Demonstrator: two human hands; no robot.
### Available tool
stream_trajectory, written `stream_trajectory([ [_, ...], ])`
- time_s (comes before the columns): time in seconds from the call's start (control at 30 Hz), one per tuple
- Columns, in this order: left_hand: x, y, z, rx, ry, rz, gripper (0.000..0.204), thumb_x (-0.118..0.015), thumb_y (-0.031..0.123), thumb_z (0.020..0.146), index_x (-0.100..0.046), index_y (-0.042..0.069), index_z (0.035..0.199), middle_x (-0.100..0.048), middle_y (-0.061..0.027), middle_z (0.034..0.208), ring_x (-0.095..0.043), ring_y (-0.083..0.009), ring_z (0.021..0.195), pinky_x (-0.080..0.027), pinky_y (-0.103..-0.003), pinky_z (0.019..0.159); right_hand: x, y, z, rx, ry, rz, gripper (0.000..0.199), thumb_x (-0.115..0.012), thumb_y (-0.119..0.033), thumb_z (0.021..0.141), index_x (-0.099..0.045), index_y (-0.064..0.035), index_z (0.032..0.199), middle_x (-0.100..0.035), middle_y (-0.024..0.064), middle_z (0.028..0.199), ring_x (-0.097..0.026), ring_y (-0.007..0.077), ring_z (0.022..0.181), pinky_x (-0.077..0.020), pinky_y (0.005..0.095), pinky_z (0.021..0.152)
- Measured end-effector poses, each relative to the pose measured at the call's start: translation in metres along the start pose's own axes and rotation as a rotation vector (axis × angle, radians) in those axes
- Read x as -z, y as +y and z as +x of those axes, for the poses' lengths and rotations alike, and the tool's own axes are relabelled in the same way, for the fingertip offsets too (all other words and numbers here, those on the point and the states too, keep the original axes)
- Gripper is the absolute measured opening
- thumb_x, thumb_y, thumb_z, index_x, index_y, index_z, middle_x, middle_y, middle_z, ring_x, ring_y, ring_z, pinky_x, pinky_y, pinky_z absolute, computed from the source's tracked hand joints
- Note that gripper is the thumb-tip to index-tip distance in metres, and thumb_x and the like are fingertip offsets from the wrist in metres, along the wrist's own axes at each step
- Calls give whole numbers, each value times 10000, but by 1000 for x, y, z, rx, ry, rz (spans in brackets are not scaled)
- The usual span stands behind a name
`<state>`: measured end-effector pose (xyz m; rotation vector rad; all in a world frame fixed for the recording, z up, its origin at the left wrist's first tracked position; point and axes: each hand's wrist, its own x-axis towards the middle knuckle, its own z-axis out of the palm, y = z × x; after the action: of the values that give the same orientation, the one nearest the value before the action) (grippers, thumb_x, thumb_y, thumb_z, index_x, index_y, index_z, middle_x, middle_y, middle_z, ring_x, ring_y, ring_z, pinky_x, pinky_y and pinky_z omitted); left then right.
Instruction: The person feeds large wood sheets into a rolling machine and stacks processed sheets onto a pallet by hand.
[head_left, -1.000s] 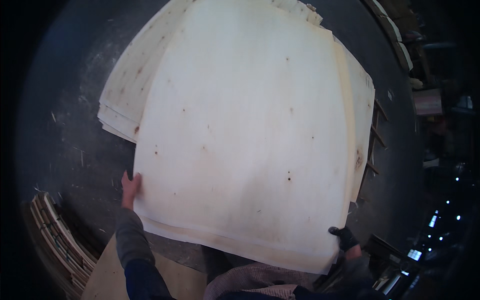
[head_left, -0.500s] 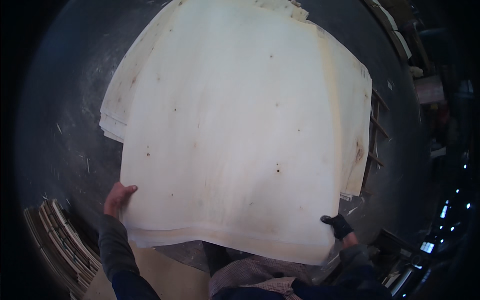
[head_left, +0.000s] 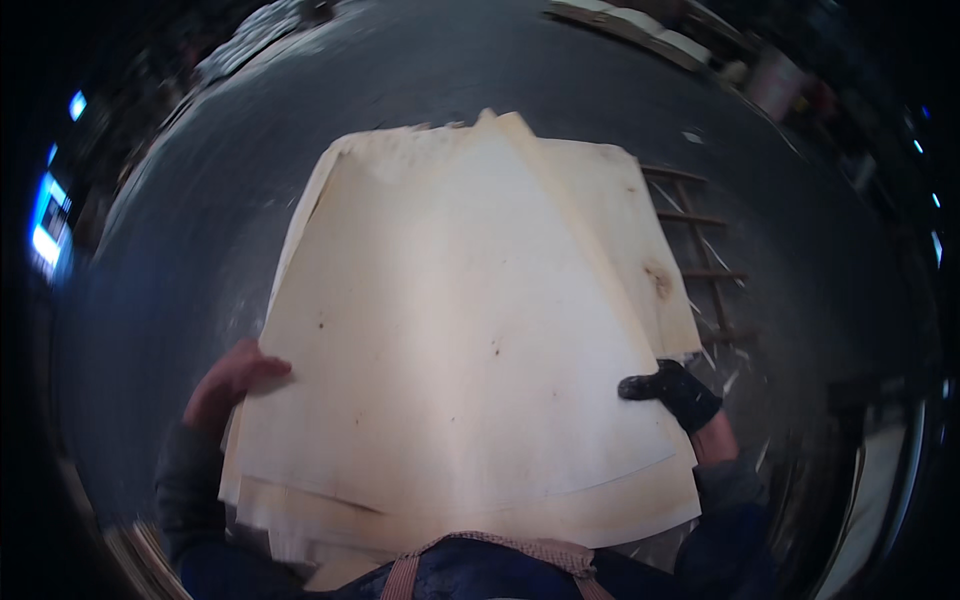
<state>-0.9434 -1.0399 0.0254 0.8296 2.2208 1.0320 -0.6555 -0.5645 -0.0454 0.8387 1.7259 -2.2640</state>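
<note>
A large pale wood veneer sheet (head_left: 430, 330) lies before me, bowed along its middle, with small dark knots. My left hand (head_left: 240, 378), bare, closes on its left edge, thumb on top and fingers hidden beneath. Opposite, my right hand (head_left: 678, 393) in a dark glove grips the right edge the same way. More veneer (head_left: 600, 507) shows under the sheet's near end, close to my body. Beyond, a stack of veneer sheets (head_left: 650, 255) sticks out to the right, with a brown knot mark. How many sheets my hands hold is hidden.
Wooden slats in a ladder-like frame (head_left: 695, 220) lie on the floor right of the stack. Stacked boards (head_left: 145, 555) stand at the lower left. More pale stacks (head_left: 640, 28) and a pinkish container (head_left: 775, 85) are at the far right. Scraps litter the dark floor (head_left: 790, 290).
My view has tilted up, showing more floor beyond the stack. The held veneer now bows more along its middle, and its near end is closer to my body. Both hands keep their grip.
</note>
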Motion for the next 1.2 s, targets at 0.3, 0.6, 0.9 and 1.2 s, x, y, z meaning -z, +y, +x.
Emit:
stream_trajectory([
  [0.3, -38, 67, -29, 451, -42, -100, 377, -559, 223, 699, -456, -52, 934, -549, -179, 892, -560, -270, 790, -463, -363, 688, 28, 73, -114, 262, 214, -132, 338, -726, -230, 661, -626, 49, 825, -632, 79, 759, -555, 110, 720, -440, 258, 668],
  [0.6, -151, 231, -41, 227, -283, 306, 706, -513, 466, 740, -286, 26, 1244, -378, -123, 1242, -392, -285, 1109, -342, -415, 899, 55, 96, -355, 354, 511, 4, 275, -680, -164, 701, -621, 57, 853, -635, 114, 823, -581, 144, 794, -447, 271, 731],
  [0.9, -359, 424, -110, -197, -167, -34, 291, -581, 118, 606, -514, -83, 804, -547, -128, 703, -546, -205, 634, -448, -317, 596, 136, 159, -590, 430, 836, -177, 218, -636, -135, 741, -631, 33, 878, -630, 137, 892, -588, 144, 869, -436, 267, 793],
  [1.2, -547, 564, -119, -495, -451, 11, 290, -536, 117, 651, -568, -91, 851, -593, -106, 719, -555, -170, 608, -442, -282, 584, 220, 235, -776, 620, 1091, -46, 179, -584, -68, 770, -619, 42, 907, -623, 143, 914, -602, 163, 841, -476, 263, 775],
])
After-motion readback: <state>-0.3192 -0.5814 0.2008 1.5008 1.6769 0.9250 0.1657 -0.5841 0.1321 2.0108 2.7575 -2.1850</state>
